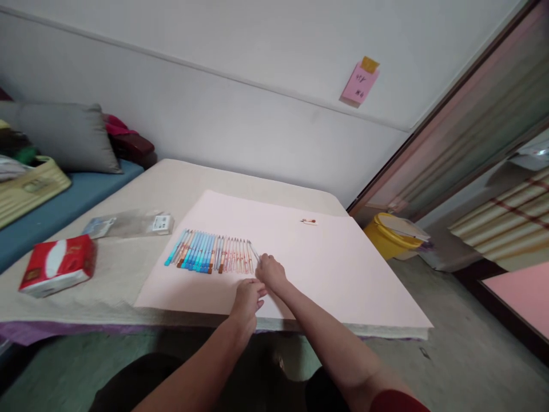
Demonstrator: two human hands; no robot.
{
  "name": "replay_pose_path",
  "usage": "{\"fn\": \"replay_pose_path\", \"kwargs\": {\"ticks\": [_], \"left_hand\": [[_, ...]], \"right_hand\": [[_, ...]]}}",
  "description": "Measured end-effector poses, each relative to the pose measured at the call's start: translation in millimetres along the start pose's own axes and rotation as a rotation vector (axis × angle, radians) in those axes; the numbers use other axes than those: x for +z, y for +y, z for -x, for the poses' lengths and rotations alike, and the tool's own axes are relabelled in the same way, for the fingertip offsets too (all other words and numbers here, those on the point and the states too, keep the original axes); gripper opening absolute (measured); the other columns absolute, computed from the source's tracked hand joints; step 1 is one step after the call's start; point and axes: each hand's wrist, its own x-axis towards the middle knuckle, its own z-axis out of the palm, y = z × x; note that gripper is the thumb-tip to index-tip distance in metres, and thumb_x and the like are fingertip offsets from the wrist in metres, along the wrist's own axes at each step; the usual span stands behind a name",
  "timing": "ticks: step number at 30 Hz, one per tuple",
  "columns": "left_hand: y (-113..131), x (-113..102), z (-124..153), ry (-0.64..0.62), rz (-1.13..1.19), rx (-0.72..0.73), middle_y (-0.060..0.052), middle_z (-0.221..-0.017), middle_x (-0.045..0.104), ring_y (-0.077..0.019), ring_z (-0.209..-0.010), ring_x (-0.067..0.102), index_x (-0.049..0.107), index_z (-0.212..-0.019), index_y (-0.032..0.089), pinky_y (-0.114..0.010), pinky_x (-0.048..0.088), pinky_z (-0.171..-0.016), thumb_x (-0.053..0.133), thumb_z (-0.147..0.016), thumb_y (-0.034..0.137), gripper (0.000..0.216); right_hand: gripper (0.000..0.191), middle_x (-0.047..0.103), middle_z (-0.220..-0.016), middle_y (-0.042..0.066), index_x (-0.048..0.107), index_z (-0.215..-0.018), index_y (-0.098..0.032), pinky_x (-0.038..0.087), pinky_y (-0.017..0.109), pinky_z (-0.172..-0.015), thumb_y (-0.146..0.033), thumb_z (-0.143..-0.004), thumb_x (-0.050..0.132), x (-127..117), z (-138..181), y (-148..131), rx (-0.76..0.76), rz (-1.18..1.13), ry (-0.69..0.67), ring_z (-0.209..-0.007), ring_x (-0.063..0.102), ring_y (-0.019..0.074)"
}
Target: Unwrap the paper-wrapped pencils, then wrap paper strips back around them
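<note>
A long row of pencils lies side by side on a pale pink sheet, in blues on the left and browns and pale pinks on the right. At the row's right end, my right hand is closed on a slim pencil, its tip pointing away to the upper left. My left hand is just below, fingers drawn together and close against the right hand. Whatever its fingertips hold, if anything, is hidden. Farther off to the right lies a short brown-ended pencil, with a pale thin piece beside it.
The pink sheet covers much of the beige table. On the left are a red tissue pack and a clear plastic sleeve. A white wall stands behind; a yellow bucket is on the floor at right.
</note>
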Motion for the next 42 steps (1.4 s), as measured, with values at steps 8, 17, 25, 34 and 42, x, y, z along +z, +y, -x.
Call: {"fn": "replay_pose_path", "kwargs": {"ticks": [8,17,25,34,42], "left_hand": [[6.4,-5.5,-9.6,-0.040,0.048,0.001,-0.009,-0.089,0.063,-0.0171,-0.085,0.061,0.054,-0.087,0.016,-0.029,0.043,-0.074,0.059,-0.070,0.020,0.018],[5.4,-4.8,-32.9,-0.243,0.167,0.083,-0.012,-0.098,0.064,-0.0193,-0.087,0.063,0.054,-0.092,0.017,-0.031,0.047,-0.076,0.059,-0.077,0.029,0.019],[5.4,-9.3,-31.6,-0.408,0.187,0.204,-0.010,-0.086,0.066,-0.0125,-0.062,0.059,0.058,-0.077,0.013,-0.028,0.047,-0.062,0.061,-0.077,0.025,0.013],[-3.5,-5.5,-30.2,-0.431,0.188,0.162,-0.011,-0.094,0.067,-0.0152,-0.076,0.061,0.062,-0.091,0.014,-0.030,0.047,-0.073,0.065,-0.074,0.021,0.019],[-3.9,-6.6,-26.0,-0.431,0.190,0.225,-0.009,-0.084,0.067,-0.0115,-0.058,0.057,0.062,-0.083,0.012,-0.029,0.046,-0.066,0.065,-0.072,0.020,0.014]], "right_hand": [[0.010,0.053,-0.050,0.001,0.050,-0.063,-0.016,0.038,0.023,-0.051,-0.016,-0.072,0.048,-30.8,23.6,28.6,0.077,-0.409,-0.175,-0.050,0.053,0.0132],[0.014,0.049,-0.050,-0.004,0.058,-0.073,-0.014,0.023,0.018,-0.036,-0.023,-0.064,0.052,-52.8,72.0,41.0,0.088,-1.136,-0.474,-0.037,0.037,0.0053],[0.021,0.050,-0.053,-0.004,0.058,-0.080,-0.013,0.021,0.018,-0.038,-0.034,-0.077,0.054,-52.3,83.2,35.2,0.096,-1.485,-0.688,-0.038,0.038,0.0049],[0.022,0.034,-0.040,-0.010,0.050,-0.073,-0.017,0.010,0.020,-0.036,-0.037,-0.081,0.052,-48.2,82.6,33.2,0.239,-1.633,-0.792,-0.033,0.019,0.0039],[0.016,0.030,-0.037,-0.010,0.052,-0.067,-0.016,0.006,0.020,-0.034,-0.029,-0.077,0.053,-50.2,91.9,23.0,0.166,-1.534,-0.569,-0.031,0.015,0.0032]]}}
